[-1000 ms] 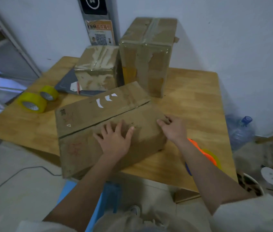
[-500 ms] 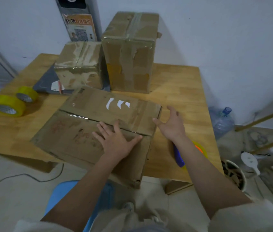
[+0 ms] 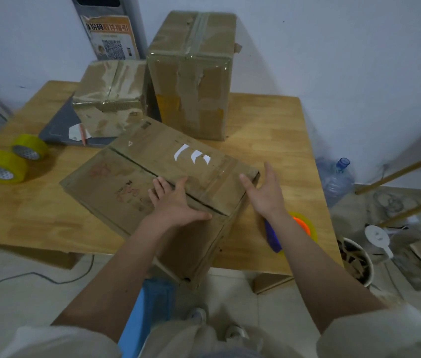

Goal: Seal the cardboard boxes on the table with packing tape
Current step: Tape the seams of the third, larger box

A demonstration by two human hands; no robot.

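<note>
Box (image 3: 152,177) flaps pressed under the flat left hand (image 3: 176,202); right hand (image 3: 266,192) open alongside. Tape dispenser (image 3: 299,228) needed next.

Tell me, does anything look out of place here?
Yes. The unsealed cardboard box sits askew, its near corner hanging off the table edge. The left hand presses its flaps.

QR code on poster (image 3: 111,38); lettering illegible
</note>
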